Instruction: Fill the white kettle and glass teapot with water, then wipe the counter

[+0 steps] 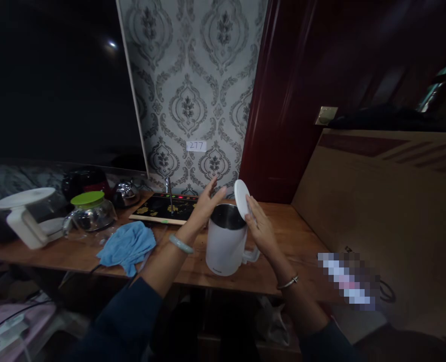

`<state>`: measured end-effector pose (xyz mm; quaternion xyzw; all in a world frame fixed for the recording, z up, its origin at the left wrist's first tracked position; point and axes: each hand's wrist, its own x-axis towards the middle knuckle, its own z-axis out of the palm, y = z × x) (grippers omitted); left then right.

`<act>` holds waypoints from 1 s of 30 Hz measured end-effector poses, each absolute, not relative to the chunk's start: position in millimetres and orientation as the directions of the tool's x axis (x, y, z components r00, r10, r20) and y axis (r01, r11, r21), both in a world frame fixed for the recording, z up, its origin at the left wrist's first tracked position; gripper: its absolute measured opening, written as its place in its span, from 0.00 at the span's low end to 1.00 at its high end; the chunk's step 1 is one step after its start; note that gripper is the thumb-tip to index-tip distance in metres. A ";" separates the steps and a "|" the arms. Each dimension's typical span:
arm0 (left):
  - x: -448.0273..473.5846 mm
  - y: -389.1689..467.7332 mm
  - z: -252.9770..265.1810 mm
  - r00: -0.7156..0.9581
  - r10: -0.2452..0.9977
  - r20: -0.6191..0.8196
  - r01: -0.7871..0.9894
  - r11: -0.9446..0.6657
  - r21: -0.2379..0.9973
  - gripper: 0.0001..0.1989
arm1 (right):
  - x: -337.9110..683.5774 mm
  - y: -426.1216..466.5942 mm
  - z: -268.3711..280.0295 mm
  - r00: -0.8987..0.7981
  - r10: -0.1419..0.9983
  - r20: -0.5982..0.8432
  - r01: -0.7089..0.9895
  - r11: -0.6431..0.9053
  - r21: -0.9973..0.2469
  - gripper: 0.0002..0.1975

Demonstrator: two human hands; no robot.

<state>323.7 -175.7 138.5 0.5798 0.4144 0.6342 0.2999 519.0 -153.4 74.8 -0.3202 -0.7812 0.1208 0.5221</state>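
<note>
Nearest the viewer, two forearms (302, 301) in dark sleeves reach over the wooden worktop (283, 223). A white kettle (226, 246) stands upright near the front edge, between the hands, its mouth uncovered and its lining steel-coloured. The left hand (207, 203) is beside the rim with fingers spread; its grip is wide and holds nothing visible, and contact with the rim cannot be confirmed. The right hand (259, 223) has its grip closed at the edge of a round white lid (241, 198), tilted steeply above the right side of the mouth; any hinge is hidden. Assessment: the lid should be light, stiff and somewhat slippery, best taken by its edge. The kettle appears rigid and smooth; its weight depends on contents, which do not show. The handle (250, 256), low on its right, is judged the sound hold. Leftward lie a crumpled blue cloth (128, 244), apparently soft, and, farther back, a glass pot (95, 216), judged fragile. Beyond, a black panel (157, 206) sits near the patterned wall (187, 105).
</note>
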 end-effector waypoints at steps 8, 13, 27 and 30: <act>346.2 -146.5 157.8 -0.084 0.849 0.522 0.124 -0.510 0.851 0.33 | 523.5 -152.1 73.5 -0.279 0.623 0.731 0.372 0.772 -0.515 0.30; 342.5 -145.1 161.5 -0.126 0.813 0.569 0.199 -0.541 0.817 0.30 | 524.9 -154.6 65.4 -0.259 0.614 0.745 0.383 0.774 -0.505 0.29; 298.7 -156.4 100.4 -0.274 0.929 0.248 -0.086 -0.281 0.956 0.32 | 521.1 -158.4 51.2 -0.064 0.632 0.772 0.284 0.753 -0.593 0.23; 300.5 -161.3 98.5 -0.276 0.934 0.226 -0.102 -0.262 0.960 0.30 | 520.4 -160.0 50.8 -0.043 0.641 0.766 0.263 0.747 -0.610 0.23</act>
